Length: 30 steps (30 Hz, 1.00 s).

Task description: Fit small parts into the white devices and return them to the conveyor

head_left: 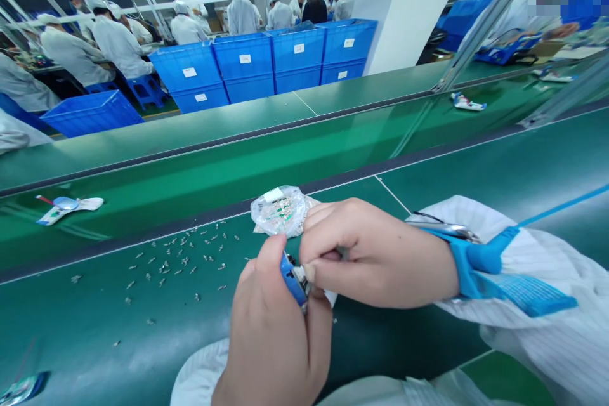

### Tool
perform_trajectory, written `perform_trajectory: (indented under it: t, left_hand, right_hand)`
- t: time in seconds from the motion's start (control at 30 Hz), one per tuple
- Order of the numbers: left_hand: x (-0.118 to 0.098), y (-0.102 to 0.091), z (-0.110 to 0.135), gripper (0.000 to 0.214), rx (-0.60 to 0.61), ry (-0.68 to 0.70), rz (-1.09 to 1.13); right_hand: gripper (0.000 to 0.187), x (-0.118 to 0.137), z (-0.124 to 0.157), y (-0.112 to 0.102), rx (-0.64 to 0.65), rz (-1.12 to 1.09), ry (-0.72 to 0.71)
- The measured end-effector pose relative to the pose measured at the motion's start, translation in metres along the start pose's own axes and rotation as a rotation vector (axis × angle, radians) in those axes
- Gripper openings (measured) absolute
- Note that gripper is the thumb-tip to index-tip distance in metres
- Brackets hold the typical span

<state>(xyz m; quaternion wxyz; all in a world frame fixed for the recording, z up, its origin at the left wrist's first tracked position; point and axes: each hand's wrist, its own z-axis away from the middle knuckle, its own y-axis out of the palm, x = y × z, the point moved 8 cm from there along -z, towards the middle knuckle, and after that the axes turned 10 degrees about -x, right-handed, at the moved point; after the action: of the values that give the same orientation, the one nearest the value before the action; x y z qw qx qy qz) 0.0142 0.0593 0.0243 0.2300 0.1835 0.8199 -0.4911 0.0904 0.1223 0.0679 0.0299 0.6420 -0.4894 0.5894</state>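
My left hand (280,323) is closed around a small blue-and-white device (295,279) with its open side facing right. The thumb and fingertips of my right hand (361,254) pinch at that open side, and whatever lies between them is too small and covered to make out. Just beyond both hands, a clear plastic bag (259,212) holds many tiny metal parts. To the left, more small metal parts (164,266) lie scattered on the green bench. A blue wrist strap (480,266) with a cord circles my right wrist.
A green conveyor belt (228,162) runs behind the bench, carrying a white-and-blue assembly (71,208) and another white piece (469,103). A circuit board (23,388) sits at lower left. Stacked blue bins (242,60) and several people in white coats are farther back.
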Motion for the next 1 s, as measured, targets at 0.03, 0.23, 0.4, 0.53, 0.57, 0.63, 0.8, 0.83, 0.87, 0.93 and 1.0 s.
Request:
perform_trajectory:
  t: [0.03, 0.23, 0.4, 0.53, 0.57, 0.63, 0.8, 0.83, 0.87, 0.93, 1.0]
  left_hand:
    - [0.001, 0.000, -0.001, 0.042, 0.009, 0.002, -0.005]
    - [0.002, -0.001, -0.005, 0.042, -0.078, -0.039, -0.143]
    - [-0.004, 0.000, -0.006, 0.042, -0.177, 0.100, -0.304]
    - [-0.008, 0.002, -0.008, 0.041, -0.193, 0.197, -0.382]
    - [-0.009, 0.002, -0.008, 0.041, -0.200, 0.209, -0.395]
    - [-0.011, 0.000, -0.010, 0.039, -0.226, 0.212, -0.412]
    - [-0.020, -0.007, -0.011, 0.030, -0.306, 0.260, -0.443]
    - [-0.020, -0.007, -0.011, 0.031, -0.311, 0.268, -0.444]
    - [-0.020, -0.007, -0.010, 0.032, -0.307, 0.275, -0.442]
    - [-0.017, -0.006, -0.007, 0.037, -0.278, 0.283, -0.434]
    - [-0.013, -0.003, -0.003, 0.044, -0.240, 0.292, -0.426]
  right_hand:
    - [0.025, -0.003, 0.000, -0.001, -0.035, -0.014, 0.055]
    - [0.022, -0.020, 0.008, 0.000, -0.296, -0.078, 0.291]
    - [0.025, -0.018, 0.013, 0.003, -0.409, -0.021, 0.268]
    - [0.025, -0.015, 0.015, 0.004, -0.445, 0.092, 0.231]
    - [0.025, -0.014, 0.015, 0.004, -0.452, 0.126, 0.227]
    - [0.024, -0.012, 0.017, 0.005, -0.465, 0.186, 0.214]
    - [0.024, -0.004, 0.021, 0.007, -0.484, 0.267, 0.140]
    - [0.025, -0.002, 0.022, 0.007, -0.486, 0.279, 0.128]
    - [0.025, -0.001, 0.023, 0.007, -0.486, 0.286, 0.119]
    - [0.025, 0.002, 0.024, 0.007, -0.495, 0.294, 0.101]
    - [0.025, 0.005, 0.026, 0.007, -0.502, 0.298, 0.088]
